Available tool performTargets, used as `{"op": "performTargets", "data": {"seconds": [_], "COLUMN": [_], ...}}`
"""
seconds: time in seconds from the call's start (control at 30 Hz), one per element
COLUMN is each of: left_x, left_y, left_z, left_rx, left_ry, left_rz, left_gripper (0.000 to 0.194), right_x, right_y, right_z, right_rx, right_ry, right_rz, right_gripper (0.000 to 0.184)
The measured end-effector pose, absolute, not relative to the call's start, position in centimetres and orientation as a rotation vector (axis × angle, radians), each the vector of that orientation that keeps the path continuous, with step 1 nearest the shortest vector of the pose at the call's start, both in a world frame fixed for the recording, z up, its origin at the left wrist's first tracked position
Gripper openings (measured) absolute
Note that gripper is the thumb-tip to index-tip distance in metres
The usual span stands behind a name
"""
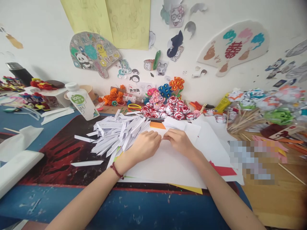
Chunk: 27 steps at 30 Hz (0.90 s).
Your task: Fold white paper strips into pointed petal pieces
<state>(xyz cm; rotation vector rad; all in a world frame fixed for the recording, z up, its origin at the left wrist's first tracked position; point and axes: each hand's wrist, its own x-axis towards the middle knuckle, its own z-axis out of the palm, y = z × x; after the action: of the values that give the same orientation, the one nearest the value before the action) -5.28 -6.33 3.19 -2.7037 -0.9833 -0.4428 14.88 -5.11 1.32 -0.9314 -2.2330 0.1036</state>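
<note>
My left hand (148,144) and my right hand (178,140) meet over a stack of white paper sheets (165,164). Both are closed in a pinch, fingertips almost touching. Whatever they hold between them is too small or too hidden to make out. Beside my left hand lies a big heap of folded white paper strips (117,131), and one loose folded strip (87,163) rests apart to its left. An orange paper piece (157,125) shows just beyond my hands. Red paper (223,170) and yellow paper (189,188) stick out from under the white sheets.
A white bottle (81,101) stands behind the heap at the left. Red-and-white paper flowers (171,110) line the back by the wall. Thin wooden sticks (247,120) lie at the right. A white box-like object (19,171) sits at the left edge of the blue table (144,207).
</note>
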Motion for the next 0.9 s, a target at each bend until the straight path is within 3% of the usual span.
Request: {"op": "performTargets", "data": {"seconds": [0.53,0.7,0.9], "left_x": [-5.5,-7.2,-10.0], "left_y": [-6.4,-5.4,-4.3], "left_z": [3.6,3.7,5.6], "left_rx": [-2.730,-2.469,-1.997], "left_ry": [-1.124,-1.142,-1.561], "left_rz": [-0.420,-0.478,-0.629], "left_gripper": [0.031,0.029,0.021], "right_x": [16.8,18.9,20.1], "right_y": [-4.1,-3.2,-2.3], "right_z": [1.5,1.7,0.8], "right_rx": [-0.992,-1.253,-1.577], "right_ry": [-2.144,-1.993,-1.931], "right_rz": [0.028,-0.061,-0.072], "right_gripper": [0.022,0.023,0.018]}}
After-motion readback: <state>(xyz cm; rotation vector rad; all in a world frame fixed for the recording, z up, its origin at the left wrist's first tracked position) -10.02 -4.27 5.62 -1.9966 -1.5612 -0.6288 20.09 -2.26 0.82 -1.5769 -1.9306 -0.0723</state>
